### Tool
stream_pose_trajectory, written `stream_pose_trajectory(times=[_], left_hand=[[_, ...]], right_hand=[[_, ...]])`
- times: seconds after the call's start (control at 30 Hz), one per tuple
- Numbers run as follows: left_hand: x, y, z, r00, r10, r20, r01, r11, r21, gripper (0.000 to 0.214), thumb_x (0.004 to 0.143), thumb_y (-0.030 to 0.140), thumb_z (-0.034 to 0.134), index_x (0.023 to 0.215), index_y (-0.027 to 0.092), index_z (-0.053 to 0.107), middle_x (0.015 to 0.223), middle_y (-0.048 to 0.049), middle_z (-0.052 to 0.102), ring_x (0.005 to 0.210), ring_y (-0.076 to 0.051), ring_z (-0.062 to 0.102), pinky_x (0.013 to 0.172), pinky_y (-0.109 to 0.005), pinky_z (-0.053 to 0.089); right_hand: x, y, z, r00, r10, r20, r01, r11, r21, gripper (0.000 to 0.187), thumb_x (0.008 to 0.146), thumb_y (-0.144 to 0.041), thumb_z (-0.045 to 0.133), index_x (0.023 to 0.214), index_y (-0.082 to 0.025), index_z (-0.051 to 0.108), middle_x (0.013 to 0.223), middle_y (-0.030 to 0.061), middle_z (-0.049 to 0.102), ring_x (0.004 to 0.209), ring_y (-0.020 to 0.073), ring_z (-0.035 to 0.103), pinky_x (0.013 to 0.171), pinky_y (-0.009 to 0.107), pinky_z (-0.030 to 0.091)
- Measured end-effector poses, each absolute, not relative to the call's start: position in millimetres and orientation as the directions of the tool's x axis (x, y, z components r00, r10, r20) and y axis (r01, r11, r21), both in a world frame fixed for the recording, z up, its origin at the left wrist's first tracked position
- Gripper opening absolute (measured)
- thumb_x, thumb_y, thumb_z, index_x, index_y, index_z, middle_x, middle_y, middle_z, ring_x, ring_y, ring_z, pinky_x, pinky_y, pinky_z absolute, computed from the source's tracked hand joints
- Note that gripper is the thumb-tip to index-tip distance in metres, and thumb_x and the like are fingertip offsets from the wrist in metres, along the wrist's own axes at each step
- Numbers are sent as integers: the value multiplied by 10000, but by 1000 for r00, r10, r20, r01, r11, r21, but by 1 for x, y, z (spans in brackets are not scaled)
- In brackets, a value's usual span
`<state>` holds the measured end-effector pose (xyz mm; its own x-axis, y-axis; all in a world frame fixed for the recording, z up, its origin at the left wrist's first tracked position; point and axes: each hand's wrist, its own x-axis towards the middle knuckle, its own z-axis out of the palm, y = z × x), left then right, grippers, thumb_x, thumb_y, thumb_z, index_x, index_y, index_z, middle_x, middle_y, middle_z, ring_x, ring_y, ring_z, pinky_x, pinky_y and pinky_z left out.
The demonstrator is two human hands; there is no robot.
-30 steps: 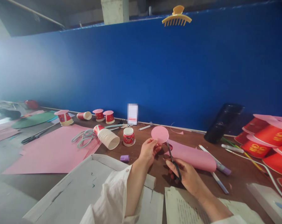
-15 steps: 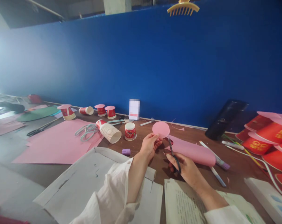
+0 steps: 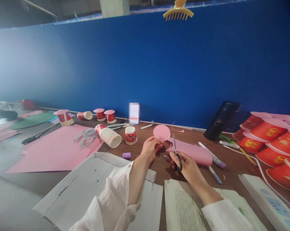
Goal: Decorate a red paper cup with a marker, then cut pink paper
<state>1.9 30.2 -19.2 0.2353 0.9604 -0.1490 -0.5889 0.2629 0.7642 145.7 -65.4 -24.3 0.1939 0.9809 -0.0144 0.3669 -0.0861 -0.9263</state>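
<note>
Between the fingertips of my left hand (image 3: 151,148) is a round pink paper disc (image 3: 161,132), pinched at its lower edge. My right hand (image 3: 185,164) grips a pair of scissors (image 3: 175,146) by the dark handles, blades pointing up. A small gap separates the blades from the disc's right side. Just behind the right hand lies a roll of pink paper (image 3: 195,154). Small pink offcuts are scattered between the two hands. A red paper cup (image 3: 130,135) stands upside down to the left of the disc.
A stack of cups (image 3: 110,136) lies beside pink sheets (image 3: 53,150) on the left. Red cups with pink discs (image 3: 267,128) are piled at the right, near a black bottle (image 3: 222,120) and a power strip (image 3: 269,199). An open book (image 3: 180,200) lies in front.
The scissors have come away from the disc's edge and now stand slightly apart on its right. The view has turned a little to the right.
</note>
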Motion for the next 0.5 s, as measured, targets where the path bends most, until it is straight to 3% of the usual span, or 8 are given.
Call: stream_pose_trajectory(times=[0.5], left_hand=[[6, 30, -17, 292, 943, -157, -546, 299, 783, 132, 791, 181, 742, 768, 123, 626, 702, -46, 679, 636, -85, 652, 595, -155, 516]], right_hand=[[148, -64, -24, 235, 972, 7, 333, -74, -940, 485, 793, -674, 631, 823, -195, 702, 646, 16, 673, 609, 166, 587, 563, 265, 432]])
